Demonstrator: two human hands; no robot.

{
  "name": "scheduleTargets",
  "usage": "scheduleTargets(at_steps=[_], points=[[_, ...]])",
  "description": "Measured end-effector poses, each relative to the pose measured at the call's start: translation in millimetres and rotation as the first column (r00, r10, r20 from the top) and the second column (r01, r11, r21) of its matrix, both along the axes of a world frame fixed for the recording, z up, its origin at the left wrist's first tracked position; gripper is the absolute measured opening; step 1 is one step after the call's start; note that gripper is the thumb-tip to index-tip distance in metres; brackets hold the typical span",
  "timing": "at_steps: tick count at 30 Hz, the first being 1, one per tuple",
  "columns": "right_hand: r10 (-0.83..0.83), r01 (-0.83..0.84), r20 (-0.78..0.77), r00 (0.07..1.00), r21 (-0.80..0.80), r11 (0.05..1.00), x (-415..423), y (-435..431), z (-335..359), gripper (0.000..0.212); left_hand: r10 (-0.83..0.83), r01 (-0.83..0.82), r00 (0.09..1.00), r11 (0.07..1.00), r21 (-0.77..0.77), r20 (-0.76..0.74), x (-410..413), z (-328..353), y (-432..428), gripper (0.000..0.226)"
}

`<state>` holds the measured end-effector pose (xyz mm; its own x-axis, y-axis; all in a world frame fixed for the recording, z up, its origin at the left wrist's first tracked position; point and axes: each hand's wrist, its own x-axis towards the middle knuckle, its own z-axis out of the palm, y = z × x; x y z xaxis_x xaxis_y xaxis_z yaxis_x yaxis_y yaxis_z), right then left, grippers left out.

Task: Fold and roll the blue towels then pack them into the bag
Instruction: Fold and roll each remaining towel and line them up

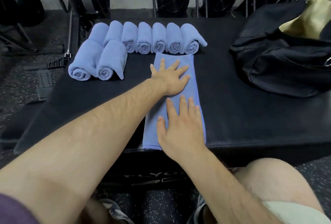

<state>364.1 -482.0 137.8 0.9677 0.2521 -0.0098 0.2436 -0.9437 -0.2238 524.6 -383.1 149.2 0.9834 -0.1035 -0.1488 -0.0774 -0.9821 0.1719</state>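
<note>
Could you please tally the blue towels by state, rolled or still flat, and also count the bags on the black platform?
Rolled blue towels: 9
Flat folded blue towel: 1
Black bag: 1
Total: 11

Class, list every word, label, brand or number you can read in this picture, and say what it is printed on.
"LYO": partial pale letters on the front face of the black padded box, below the folded blue towel; the rest is blurred and hidden by the arms.
A pale logo mark beneath it: unreadable.
Rolled towels, black bag: no text visible.
</note>
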Motion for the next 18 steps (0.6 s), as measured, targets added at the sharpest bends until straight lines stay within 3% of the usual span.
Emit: scheduleTargets(at_steps=[5, 8, 13, 18], points=[[-0.014, -0.008, 0.247, 0.969, 0.088, 0.996, 5.0, -9.5, -5.3, 0.058, 0.03, -0.031, 0.999, 0.999, 0.038, 0.014, 22.3, -1.2, -4.1, 0.06], [-0.053, 0.015, 0.267, 0.962, 0.143, 0.99, 30.2, -23.7, -5.7, 0.051, 0.007, -0.009, 0.999, 0.999, 0.047, 0.04, 37.9, -2.1, -9.6, 0.061], [0.021, -0.029, 0.068, 0.998, 0.118, 0.993, 36.5, -23.8, -5.8, 0.069, -0.003, 0.0, 0.998, 0.999, 0.049, 0.06, 33.6, -2.9, -9.2, 0.057], [0.05, -0.048, -0.011, 0.999, 0.116, 0.992, 40.2, -27.0, -2.1, 0.062, -0.051, 0.055, 0.997, 0.995, -0.078, 0.054, 7.6, -5.8, -4.4, 0.053]])
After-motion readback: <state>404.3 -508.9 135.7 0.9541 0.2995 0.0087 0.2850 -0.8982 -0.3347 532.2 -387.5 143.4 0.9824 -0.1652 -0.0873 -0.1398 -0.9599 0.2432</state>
